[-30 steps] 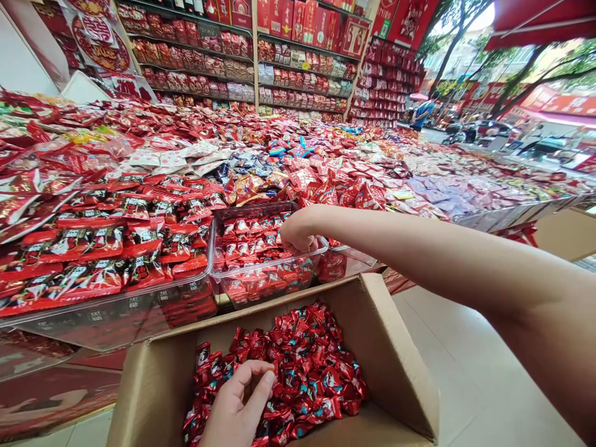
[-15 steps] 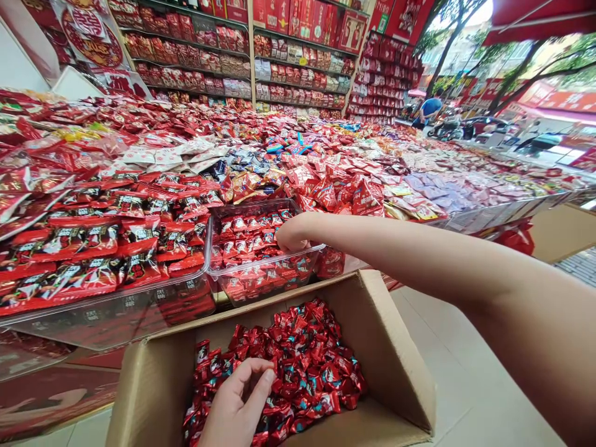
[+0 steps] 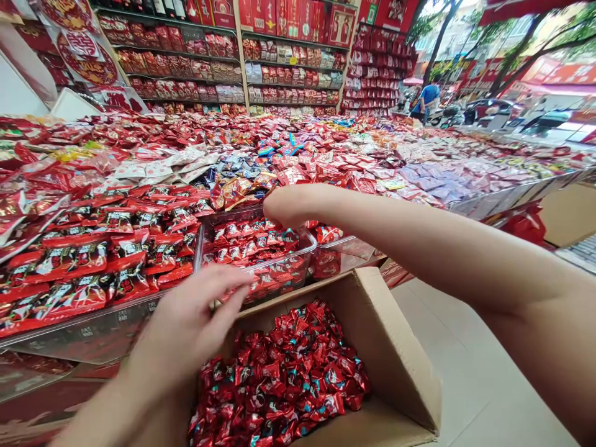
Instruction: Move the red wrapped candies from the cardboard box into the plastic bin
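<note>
My left hand (image 3: 186, 323), smeared by motion, is over the left rim of the cardboard box (image 3: 395, 347), its thumb and forefinger tips close together near the front of the clear plastic tray (image 3: 305, 248). What it holds, if anything, does not show. Red wrapped candies (image 3: 288, 366) with teal marks lie loosely heaped in the box. My right hand (image 3: 286, 208) is bent down over the tray's back right part, its fingers hidden behind the hand. Just beneath it is a red and teal candy (image 3: 289, 237). Similar red candies (image 3: 237, 239) lie in rows inside the tray.
Left of the tray are larger red-and-black packets (image 3: 93, 254) in a clear bin. Many kinds of wrapped sweets (image 3: 326, 136) cover the display behind. Shelves of red packages (image 3: 186, 68) line the back. A person in blue (image 3: 429, 98) is far off at the right.
My left hand has risen out of the box, up and to the left, toward the tray. My right hand has lifted slightly above the tray. The view has shifted a little.
</note>
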`<state>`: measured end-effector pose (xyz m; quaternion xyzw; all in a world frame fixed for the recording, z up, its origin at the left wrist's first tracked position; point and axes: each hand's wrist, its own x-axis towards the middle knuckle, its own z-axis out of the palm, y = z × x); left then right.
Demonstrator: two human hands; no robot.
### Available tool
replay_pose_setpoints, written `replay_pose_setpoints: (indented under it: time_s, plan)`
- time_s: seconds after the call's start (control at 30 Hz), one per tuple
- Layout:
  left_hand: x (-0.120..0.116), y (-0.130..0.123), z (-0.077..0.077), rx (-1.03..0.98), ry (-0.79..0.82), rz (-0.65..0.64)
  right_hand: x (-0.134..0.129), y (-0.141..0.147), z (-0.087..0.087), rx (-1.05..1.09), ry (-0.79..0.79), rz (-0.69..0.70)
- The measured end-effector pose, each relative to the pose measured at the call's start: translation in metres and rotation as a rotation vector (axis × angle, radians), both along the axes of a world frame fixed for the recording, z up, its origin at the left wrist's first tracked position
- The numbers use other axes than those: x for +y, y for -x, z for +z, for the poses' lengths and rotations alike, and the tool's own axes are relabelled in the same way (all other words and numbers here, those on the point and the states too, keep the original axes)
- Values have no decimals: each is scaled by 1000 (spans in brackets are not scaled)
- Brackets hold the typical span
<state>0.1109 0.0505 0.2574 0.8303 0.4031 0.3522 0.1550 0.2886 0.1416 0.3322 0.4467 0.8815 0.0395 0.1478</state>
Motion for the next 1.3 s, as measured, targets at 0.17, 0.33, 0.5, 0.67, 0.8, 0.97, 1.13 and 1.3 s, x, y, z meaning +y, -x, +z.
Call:
replay_pose_setpoints:
  time_s: [0.17,0.33,0.5,0.67,0.8,0.97,1.13,1.3]
  plan:
    - [90,-49,18,456,236,-205,-19,-35,30,97,-213,-48]
    - [115,-94,3,705,423,-461,-43,-83,32,290,-160,-152]
    - [122,-113,-1,884,376,-550,-66,-119,25,382,-106,-212]
    - [124,-120,-4,1008,282,-599,-75,-130,15,461,-82,-151]
    - [125,-117,-9,1042,271,-659,-79,-131,8,491,-68,-122]
    - [131,-111,-12,1060,330,-727,-83,-132,2,503,-44,-127]
    - [139,-110,-9,1065,417,-772,-85,-133,-1,475,-87,-79]
    - [139,-115,-8,1077,370,-770,-86,-133,-1,485,-99,-75]
